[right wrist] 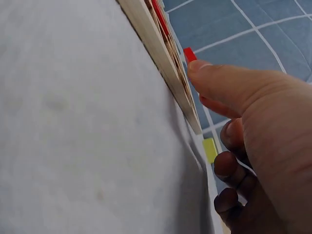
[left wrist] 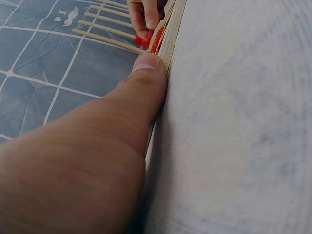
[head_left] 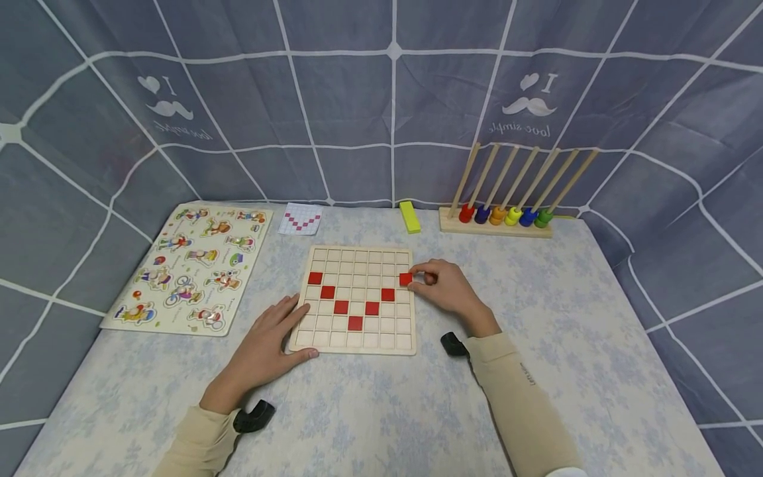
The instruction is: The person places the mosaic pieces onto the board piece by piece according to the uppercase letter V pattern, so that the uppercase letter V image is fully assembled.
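A wooden grid board (head_left: 362, 348) lies flat on the table, with several red square tiles (head_left: 355, 323) set in its cells in a V shape. Thumb and forefinger of my right hand (head_left: 447, 288) pinch a red tile (head_left: 406, 279) at the board's right side. In the right wrist view that pinched tile (right wrist: 189, 54) stands out past the thumb tip, apart from the board's edge. My left hand (head_left: 268, 344) rests at the board's left edge, fingers extended and thumb by the near corner. The left wrist view shows the left thumb (left wrist: 146, 70) against the board's side.
Behind the board lie a card with a red V pattern (head_left: 301, 219) and a yellow block (head_left: 409, 217). A picture puzzle board (head_left: 197, 265) is at the left. At the back right stands a wooden peg rack (head_left: 496, 229) with coloured rings. A grey curtain (head_left: 357, 99) hangs behind.
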Tool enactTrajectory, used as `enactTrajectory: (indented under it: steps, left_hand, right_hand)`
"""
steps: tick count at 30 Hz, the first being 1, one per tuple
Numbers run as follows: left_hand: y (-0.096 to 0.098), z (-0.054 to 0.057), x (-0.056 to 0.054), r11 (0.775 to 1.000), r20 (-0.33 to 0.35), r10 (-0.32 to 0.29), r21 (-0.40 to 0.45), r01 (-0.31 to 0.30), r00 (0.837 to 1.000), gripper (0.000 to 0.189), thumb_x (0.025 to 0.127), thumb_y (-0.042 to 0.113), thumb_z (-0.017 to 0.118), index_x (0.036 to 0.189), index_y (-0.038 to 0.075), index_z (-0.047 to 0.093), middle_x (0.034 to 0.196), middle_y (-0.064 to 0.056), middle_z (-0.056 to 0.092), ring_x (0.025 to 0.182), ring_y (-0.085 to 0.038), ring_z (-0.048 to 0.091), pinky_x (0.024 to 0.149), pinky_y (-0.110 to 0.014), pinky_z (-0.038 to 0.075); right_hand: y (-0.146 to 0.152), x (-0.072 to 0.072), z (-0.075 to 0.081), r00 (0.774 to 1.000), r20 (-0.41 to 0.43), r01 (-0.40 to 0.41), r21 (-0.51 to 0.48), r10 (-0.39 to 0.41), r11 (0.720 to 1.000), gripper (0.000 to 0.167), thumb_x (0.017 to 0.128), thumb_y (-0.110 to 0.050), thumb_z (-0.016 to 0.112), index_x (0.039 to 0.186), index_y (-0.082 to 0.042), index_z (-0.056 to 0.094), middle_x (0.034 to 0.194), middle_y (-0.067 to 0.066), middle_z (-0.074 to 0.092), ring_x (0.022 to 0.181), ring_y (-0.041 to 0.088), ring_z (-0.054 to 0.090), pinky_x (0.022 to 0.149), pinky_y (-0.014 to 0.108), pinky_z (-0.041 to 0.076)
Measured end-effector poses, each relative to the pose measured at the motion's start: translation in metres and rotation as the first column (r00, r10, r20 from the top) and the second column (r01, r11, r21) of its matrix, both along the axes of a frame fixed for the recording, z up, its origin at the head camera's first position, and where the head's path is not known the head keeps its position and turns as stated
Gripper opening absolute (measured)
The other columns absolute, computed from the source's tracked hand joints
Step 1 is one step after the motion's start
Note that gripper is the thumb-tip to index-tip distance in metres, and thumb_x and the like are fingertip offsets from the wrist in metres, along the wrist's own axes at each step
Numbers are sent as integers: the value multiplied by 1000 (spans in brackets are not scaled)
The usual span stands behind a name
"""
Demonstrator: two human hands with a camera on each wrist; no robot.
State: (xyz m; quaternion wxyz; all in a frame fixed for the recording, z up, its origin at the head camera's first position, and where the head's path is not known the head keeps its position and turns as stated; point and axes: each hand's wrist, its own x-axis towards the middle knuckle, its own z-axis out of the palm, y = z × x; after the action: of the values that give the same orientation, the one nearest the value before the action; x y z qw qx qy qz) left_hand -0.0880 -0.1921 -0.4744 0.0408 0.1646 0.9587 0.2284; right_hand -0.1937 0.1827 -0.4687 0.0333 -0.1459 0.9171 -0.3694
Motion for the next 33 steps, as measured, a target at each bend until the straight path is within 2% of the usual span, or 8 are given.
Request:
enactTrajectory:
  steps: [8, 23, 33]
  left_hand:
    - [0, 0, 0, 1000, -13, -6, 4, 6, 1000, 92, 83, 55, 79, 157, 13, 42, 167, -14, 30, 155, -39, 25, 124, -61, 23]
    - [1, 2, 1, 1000, -15, -1, 12, 1, 1000, 92, 83, 53, 80, 156, 12, 43, 167, -15, 31, 154, -40, 26, 123, -62, 24]
    - [0, 0, 1, 1000, -13, 0, 14, 0, 1000, 92, 83, 54, 80, 157, 13, 43, 167, -14, 31, 155, -39, 26, 124, -61, 24]
  right_hand:
    - [-5, 0, 1, 1000, -5, -8, 59, 8, 998, 28, 91, -30, 78, 114, -14, 76, 72, -2, 48, 71, 15, 45, 70, 31, 39]
    - [-12, 3, 4, 1000, -4, -1, 70, 2, 998, 26, 91, -28, 79, 112, -12, 76, 72, -1, 49, 70, 15, 45, 69, 31, 38]
    - [-14, 3, 3, 1000, 32, -3, 75, 1, 997, 28, 94, -27, 76, 117, -11, 74, 74, 0, 53, 67, 14, 45, 68, 30, 39]
